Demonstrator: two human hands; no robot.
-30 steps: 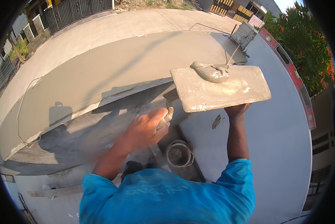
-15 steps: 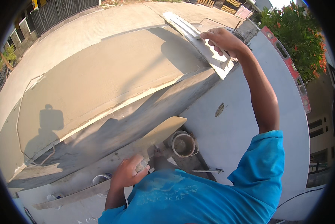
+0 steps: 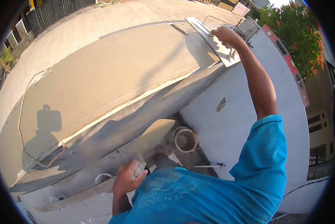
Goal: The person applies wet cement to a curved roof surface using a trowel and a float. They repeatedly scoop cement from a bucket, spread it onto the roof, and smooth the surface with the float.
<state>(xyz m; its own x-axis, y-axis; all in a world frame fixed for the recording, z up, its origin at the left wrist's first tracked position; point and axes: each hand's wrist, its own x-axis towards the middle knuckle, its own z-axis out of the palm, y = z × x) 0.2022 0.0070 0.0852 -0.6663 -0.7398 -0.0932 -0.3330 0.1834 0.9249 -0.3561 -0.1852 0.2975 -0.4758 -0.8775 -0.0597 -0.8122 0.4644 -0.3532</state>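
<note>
My right hand is closed around the handle of a long, plaster-coated float, which lies across the far right end of a smooth grey-beige plastered slab. A short ridge of loose plaster sits just left of the float. Low in front of my body, my left hand grips the handle of a trowel. Its broad, rounded blade points up and to the right, smeared with plaster. The blade is held apart from the slab, over the shaded area below it.
A plaster-stained bucket stands right of the trowel, near a white wall. A red spirit level lies along that wall's far edge. Bent wire rests at the slab's left end. A white pail and a long board are lower left.
The float has slid right along the slab's end and turned slightly, exposing a ridge of plaster on its left. My left hand has drawn the trowel a little to the left.
</note>
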